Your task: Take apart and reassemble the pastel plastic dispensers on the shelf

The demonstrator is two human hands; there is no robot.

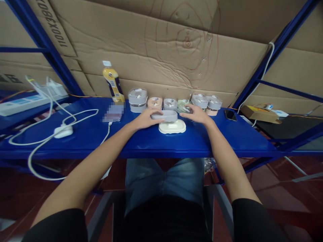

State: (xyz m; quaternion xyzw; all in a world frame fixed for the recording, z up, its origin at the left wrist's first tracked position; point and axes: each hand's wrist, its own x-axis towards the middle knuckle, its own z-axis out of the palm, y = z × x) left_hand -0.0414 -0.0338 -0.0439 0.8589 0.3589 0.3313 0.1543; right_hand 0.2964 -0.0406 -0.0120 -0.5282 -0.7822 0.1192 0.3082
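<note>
My left hand [148, 118] grips the left end of a shallow grey oval tray [168, 116], thumb in front and fingers behind. Just below it, a cream oval piece with a wavy edge [172, 127] lies on the blue table. My right hand [198, 114] is past the tray's right end, thumb and fingers apart. Behind those fingers stands a green box with a clear lid [181, 105], partly hidden. Beside it are a small grey box [170, 104] and a peach box [154, 102], both with clear tops.
Stacked clear-lidded boxes stand at left [137, 98] and right [214, 102]. A yellow-labelled bottle [113, 82] is at the back left, near a blurred-out item [113, 112]. White cables and a charger [63, 131] lie further left. A phone [230, 115] sits at right; cardboard [126, 67] walls the back.
</note>
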